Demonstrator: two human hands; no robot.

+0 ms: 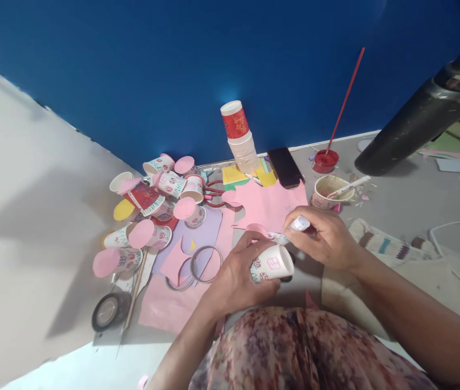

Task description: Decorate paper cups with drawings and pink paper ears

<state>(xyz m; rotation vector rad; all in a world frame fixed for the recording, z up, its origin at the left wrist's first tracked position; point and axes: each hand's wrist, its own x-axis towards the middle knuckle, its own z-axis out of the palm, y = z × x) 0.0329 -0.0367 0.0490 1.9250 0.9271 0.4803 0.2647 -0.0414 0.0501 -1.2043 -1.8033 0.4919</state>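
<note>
On its side, a white paper cup (pixel 282 261) printed with small red and green motifs is gripped by my left hand (pixel 240 271), its mouth turned to the right. A pink window-like square is drawn on its side. My right hand (pixel 325 235) is closed around a pale marker (pixel 296 227), whose lower end is at the cup's upper rim; whether it touches is unclear. Under and beyond the hands lies a pink paper sheet (pixel 270 203) with cut edges. Just left of my left hand is a ring of tape (pixel 207 264) on pink and lilac paper.
Several decorated cups (pixel 159 234) with pink paper discs crowd the left side. A cup stack (pixel 243 146) stands by the blue wall, beside a phone (pixel 284 167). Rightward are a red paint pot (pixel 326 161), a cup with a pen (pixel 329 192), a dark flask (pixel 412 119) and cloth (pixel 408 276).
</note>
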